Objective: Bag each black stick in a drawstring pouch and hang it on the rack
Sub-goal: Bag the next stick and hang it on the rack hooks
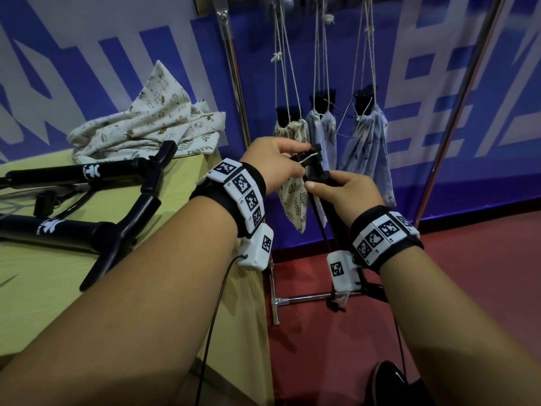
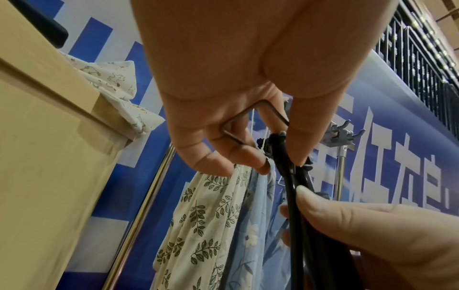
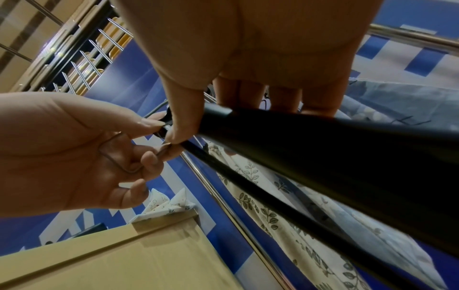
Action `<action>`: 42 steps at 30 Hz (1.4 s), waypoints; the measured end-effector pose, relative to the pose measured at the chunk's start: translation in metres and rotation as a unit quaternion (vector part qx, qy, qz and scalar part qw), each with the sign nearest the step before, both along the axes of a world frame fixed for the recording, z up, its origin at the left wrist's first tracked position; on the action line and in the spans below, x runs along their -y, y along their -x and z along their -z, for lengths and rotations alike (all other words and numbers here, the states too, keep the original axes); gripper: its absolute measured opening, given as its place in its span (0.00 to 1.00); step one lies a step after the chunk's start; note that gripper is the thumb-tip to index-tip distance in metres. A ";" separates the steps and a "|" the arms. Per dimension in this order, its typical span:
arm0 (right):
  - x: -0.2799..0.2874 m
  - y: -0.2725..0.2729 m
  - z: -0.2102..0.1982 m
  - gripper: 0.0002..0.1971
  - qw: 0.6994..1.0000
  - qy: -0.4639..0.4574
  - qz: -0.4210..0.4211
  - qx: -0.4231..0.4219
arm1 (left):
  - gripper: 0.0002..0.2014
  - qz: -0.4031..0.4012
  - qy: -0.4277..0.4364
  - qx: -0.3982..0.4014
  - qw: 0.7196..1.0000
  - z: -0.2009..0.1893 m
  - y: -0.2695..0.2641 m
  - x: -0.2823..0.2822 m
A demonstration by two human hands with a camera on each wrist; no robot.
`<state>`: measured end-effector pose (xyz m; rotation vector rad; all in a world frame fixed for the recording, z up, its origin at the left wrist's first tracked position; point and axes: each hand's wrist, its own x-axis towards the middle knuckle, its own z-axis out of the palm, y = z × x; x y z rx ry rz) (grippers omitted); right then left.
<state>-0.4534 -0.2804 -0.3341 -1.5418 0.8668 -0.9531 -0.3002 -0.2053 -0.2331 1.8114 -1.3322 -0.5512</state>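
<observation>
Head view: two long black sticks (image 1: 79, 171) with forked ends lie on the yellow-green worktop (image 1: 44, 303) near its right edge, each bearing a white logo I cannot read. Beyond that edge, the right hand (image 1: 351, 194) grips a third black stick (image 1: 317, 174), its long axis running top-away, bottom toward the floor. The left hand (image 1: 275, 162) pinches a bent wire loop (image 2: 238, 127) at the stick's top. Three drawstring pouches (image 1: 366, 142) hang on the metal rack (image 1: 234, 68).

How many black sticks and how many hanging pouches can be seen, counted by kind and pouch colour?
Black sticks on the yellow table: 2
Black stick held in both hands: 1
Cream leaf-print pouch hanging on the rack: 1
Light blue pouches hanging: 2
Total: 6
</observation>
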 end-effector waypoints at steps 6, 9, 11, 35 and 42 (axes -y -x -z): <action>-0.004 0.004 -0.011 0.13 0.999 0.032 0.004 0.024 | 0.25 0.036 -0.056 -0.026 0.997 -0.005 0.004 -0.005; -0.005 0.003 -0.014 0.11 0.998 0.024 0.010 0.049 | 0.26 0.056 -0.079 -0.045 0.994 -0.010 0.002 -0.006; -0.004 0.001 -0.019 0.08 0.996 -0.004 0.004 0.086 | 0.32 0.078 -0.095 -0.062 0.990 -0.011 0.002 -0.008; -0.006 -0.013 -0.054 0.04 0.975 -0.034 -0.002 0.221 | 0.16 0.115 -0.213 0.010 0.970 0.020 -0.002 0.000; 0.000 -0.019 -0.043 0.11 0.983 -0.007 -0.029 0.183 | 0.05 0.127 -0.201 0.031 0.971 0.019 -0.008 0.005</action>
